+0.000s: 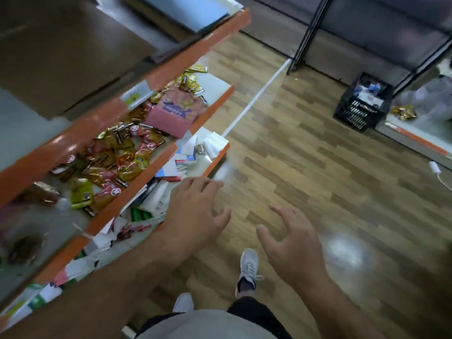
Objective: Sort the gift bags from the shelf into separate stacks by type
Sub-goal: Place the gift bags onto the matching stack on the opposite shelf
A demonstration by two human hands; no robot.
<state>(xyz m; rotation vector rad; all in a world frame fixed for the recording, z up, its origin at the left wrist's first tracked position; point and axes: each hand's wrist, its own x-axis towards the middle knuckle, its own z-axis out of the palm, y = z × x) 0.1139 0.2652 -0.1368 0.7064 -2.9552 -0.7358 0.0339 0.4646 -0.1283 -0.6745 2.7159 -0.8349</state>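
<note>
1. Both hands are up front in the head view, and both are empty. The left hand is spread with loose fingers, hovering at the orange lip of the lowest shelf. The right hand is splayed wide over the wooden floor, touching nothing.
2. Gift bags lie flat in a jumbled heap on that lowest shelf. White, blue, green and red ones overlap, just beside and below the left hand's fingers. Blur hides the prints, so the types are hard to call.
3. 1 tier up, a pink bag sits among shiny foil packets in red, gold and green, all mixed together.
4. Across the aisle, a black crate stands on the floor, its contents too small to read.
5. Progress call: 0 sorted stacks show anywhere, not on the floor and not on the shelves. Nothing is lifted and everything lies heaped. I'd judge this the very start, with a first pick from the bottom heap the likely step in hand. The whole sort is left to do.
</note>
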